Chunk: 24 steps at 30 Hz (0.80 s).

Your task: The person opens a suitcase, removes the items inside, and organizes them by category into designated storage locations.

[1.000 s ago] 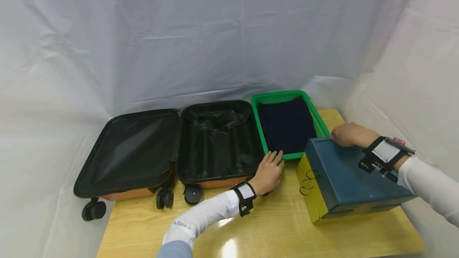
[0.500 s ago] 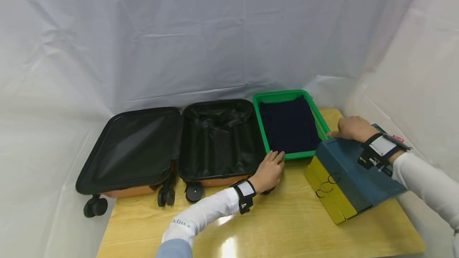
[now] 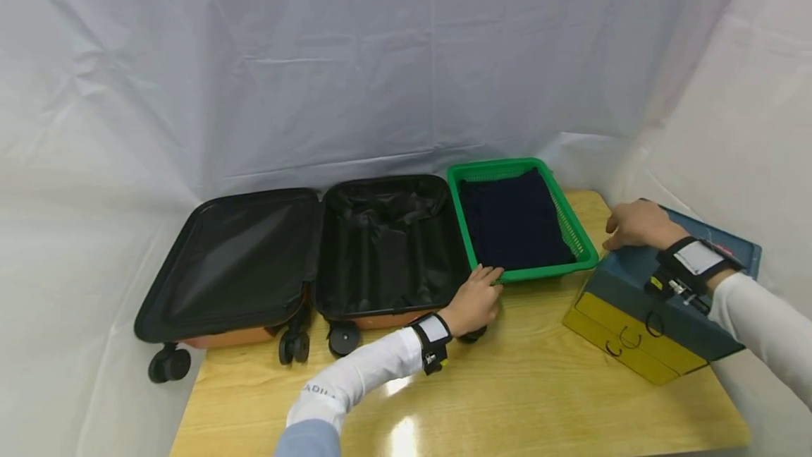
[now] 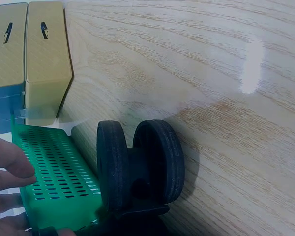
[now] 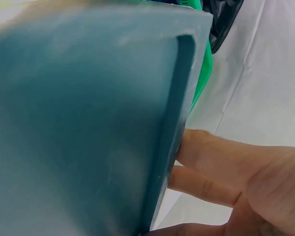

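My right hand (image 3: 641, 223) grips the back edge of a small drawer box (image 3: 634, 266). The box has a blue body and yellow drawer fronts with dark ring pulls, facing front-left. Up close in the right wrist view, the curled fingers and thumb lie along the edge of its blue top (image 5: 88, 123). On the near rim of a green plastic basket (image 3: 539, 273) rest the fingertips of my left hand (image 3: 472, 302). Folded dark navy cloth (image 3: 517, 221) lies in the basket. The left wrist view shows these fingers against the basket's perforated wall (image 4: 59, 172).
An open suitcase lies left of the basket, its black-lined left half (image 3: 228, 266) and right half (image 3: 387, 252) side by side. Its caster wheels (image 3: 344, 338) stick out toward me. White sheeting (image 3: 380, 76) hangs behind and beside the wooden table (image 3: 482, 400).
My right hand has turned the drawer box and shifted it to the right and back, so its drawer fronts face more toward me. The left hand has stayed at the basket rim.
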Each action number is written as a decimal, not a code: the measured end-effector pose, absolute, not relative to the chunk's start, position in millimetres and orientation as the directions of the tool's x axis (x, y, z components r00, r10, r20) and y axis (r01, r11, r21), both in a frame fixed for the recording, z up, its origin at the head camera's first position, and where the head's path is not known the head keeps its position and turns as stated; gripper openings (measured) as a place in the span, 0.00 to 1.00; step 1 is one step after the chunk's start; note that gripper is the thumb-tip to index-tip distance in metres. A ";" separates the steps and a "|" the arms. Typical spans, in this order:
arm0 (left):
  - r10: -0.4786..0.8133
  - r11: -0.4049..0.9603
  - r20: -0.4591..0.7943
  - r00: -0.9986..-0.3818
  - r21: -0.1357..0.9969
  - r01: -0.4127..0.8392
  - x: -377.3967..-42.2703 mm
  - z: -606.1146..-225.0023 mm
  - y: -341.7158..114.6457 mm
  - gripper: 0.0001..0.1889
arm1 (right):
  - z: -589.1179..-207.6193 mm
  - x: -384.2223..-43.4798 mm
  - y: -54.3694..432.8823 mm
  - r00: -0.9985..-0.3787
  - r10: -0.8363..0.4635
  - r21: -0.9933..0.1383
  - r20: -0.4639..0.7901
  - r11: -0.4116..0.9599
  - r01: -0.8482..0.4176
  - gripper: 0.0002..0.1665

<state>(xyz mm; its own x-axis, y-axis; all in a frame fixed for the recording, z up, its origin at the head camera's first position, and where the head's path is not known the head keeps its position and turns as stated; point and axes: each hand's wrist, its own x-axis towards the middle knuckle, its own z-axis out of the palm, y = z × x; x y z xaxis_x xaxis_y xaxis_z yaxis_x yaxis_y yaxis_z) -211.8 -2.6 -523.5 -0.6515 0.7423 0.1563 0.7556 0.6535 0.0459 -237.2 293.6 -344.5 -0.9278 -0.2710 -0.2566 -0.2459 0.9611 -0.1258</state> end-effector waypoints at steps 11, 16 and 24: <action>0.747 0.633 0.123 -0.653 0.167 0.756 -212.1 -522.7 -6.5 0.15 | -347.5 -236.4 302.5 -0.945 -0.229 -0.191 -0.235 0.964 -0.186 0.21; 0.754 0.619 0.127 -0.645 0.192 0.762 -211.3 -520.4 -10.9 0.16 | -351.9 -237.7 306.2 -0.952 -0.228 -0.224 -0.204 0.958 -0.182 0.23; 0.752 0.609 0.161 -0.639 0.201 0.767 -211.7 -521.5 -17.7 0.17 | -364.0 -253.8 308.3 -0.956 -0.280 -0.280 -0.092 0.928 -0.245 0.23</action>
<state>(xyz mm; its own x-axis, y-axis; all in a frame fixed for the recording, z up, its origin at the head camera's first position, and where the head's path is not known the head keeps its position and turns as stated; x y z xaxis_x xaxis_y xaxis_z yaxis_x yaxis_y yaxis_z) -211.7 -17.7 -521.5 -0.6392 0.7521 0.1608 0.7672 0.6091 0.2010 -253.8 308.3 -364.0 -0.9555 -0.2802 -0.0923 -0.2451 0.9282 -0.2798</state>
